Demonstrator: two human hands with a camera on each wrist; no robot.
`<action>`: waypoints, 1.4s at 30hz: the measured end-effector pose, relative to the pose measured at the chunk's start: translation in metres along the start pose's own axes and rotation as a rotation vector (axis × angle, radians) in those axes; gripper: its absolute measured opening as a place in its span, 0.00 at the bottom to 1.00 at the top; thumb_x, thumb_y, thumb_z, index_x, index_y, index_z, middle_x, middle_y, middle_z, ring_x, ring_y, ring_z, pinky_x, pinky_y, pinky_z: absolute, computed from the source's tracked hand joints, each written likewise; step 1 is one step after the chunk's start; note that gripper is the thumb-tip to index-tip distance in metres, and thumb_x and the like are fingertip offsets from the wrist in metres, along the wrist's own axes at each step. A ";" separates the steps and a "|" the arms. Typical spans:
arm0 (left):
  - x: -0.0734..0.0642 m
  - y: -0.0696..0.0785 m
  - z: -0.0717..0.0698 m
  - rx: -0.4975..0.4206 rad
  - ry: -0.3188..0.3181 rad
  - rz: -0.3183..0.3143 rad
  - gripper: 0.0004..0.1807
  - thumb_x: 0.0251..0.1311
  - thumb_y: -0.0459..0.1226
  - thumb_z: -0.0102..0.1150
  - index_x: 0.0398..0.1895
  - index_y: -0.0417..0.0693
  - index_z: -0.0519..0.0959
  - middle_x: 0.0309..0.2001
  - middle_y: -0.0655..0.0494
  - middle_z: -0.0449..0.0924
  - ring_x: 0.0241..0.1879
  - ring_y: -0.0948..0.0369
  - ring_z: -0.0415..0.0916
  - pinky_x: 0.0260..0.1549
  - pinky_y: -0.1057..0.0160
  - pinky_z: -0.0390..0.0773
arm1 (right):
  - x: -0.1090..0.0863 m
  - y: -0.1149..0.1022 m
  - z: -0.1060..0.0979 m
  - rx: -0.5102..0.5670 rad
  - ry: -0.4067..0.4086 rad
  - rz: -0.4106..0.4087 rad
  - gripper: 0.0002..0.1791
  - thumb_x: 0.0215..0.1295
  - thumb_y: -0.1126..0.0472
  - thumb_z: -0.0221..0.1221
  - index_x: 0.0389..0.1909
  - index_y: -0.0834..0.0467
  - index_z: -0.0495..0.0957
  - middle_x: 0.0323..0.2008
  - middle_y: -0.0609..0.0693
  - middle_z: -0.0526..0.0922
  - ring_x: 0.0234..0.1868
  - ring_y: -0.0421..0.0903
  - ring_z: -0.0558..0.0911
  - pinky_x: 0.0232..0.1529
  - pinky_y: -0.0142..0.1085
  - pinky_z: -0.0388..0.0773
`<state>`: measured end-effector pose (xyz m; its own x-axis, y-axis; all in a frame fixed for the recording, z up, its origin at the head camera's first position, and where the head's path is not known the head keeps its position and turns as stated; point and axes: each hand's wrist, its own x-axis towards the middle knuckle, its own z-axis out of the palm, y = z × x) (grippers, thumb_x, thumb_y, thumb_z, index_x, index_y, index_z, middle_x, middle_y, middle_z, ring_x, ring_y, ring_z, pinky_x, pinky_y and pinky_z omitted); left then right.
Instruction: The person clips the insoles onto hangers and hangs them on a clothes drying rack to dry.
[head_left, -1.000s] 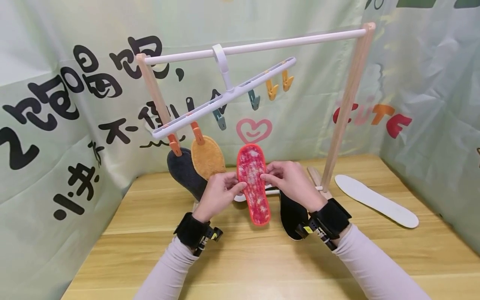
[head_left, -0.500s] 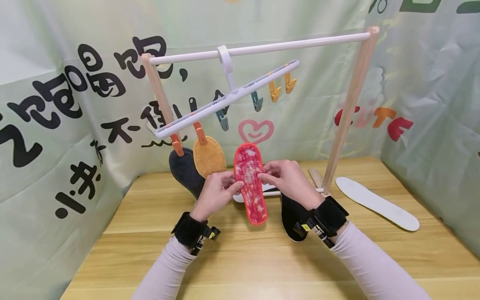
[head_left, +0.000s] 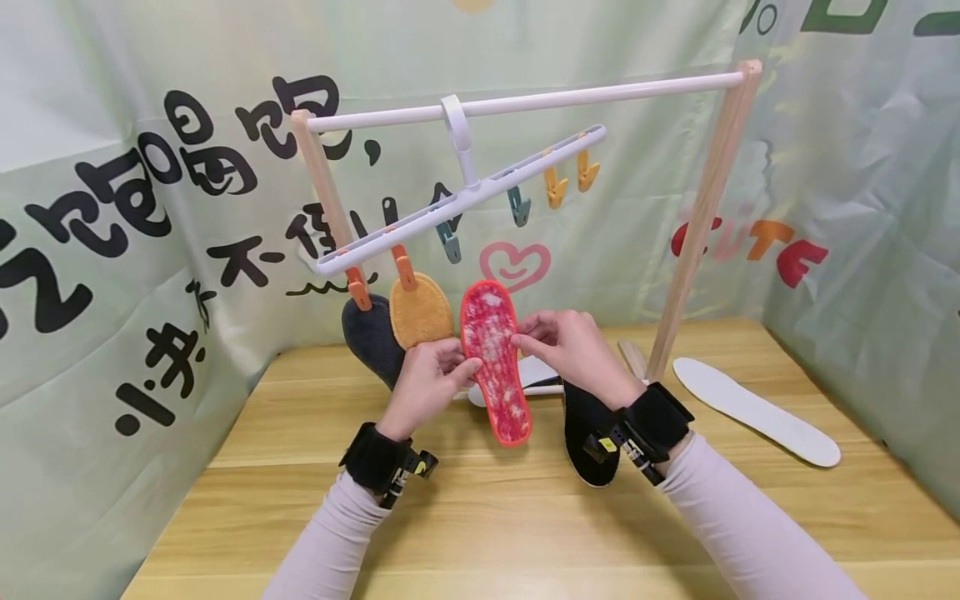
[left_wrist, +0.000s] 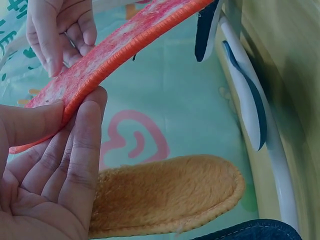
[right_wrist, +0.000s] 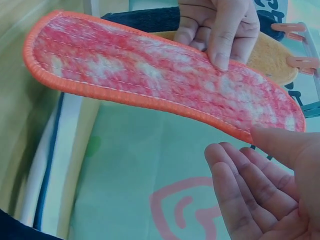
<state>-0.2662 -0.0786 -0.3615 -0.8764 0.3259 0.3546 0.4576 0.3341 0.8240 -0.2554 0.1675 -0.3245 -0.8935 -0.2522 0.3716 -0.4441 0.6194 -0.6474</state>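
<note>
A red-and-white fleecy insole [head_left: 492, 358] with an orange edge is held upright above the table, tilted slightly. My left hand [head_left: 427, 379] pinches its left edge, thumb in front and fingers behind, as the left wrist view [left_wrist: 65, 165] also shows. On the other edge, the thumb of my right hand [head_left: 581, 350] touches the orange border; in the right wrist view its fingers [right_wrist: 240, 185] are extended below the insole. Behind my left hand hang a tan insole [head_left: 420, 308] and a dark grey insole [head_left: 371, 337], each in an orange clip [head_left: 405, 268].
A lilac clip hanger [head_left: 468, 196] hangs slanted from a wooden rack's white bar [head_left: 600, 94]. Teal clips [head_left: 517, 207] and yellow clips [head_left: 587, 172] dangle from it. On the table [head_left: 480, 533] lie a black insole [head_left: 588, 442] and a white insole [head_left: 757, 412].
The red insole has shifted slightly left and up with my left hand. My right hand's fingers have eased back from behind its right edge. The head view has shifted a little.
</note>
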 end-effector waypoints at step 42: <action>0.002 0.000 -0.019 -0.043 0.040 -0.022 0.07 0.71 0.32 0.69 0.48 0.39 0.88 0.38 0.44 0.92 0.39 0.46 0.92 0.39 0.58 0.91 | 0.082 -0.086 -0.009 0.150 0.064 -0.093 0.33 0.76 0.46 0.66 0.75 0.57 0.75 0.68 0.54 0.84 0.65 0.50 0.86 0.67 0.47 0.83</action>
<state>-0.2709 -0.0949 -0.3519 -0.8917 0.2831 0.3531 0.4323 0.3020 0.8497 -0.2899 0.1003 -0.2330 -0.8442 -0.2528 0.4726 -0.5338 0.4763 -0.6987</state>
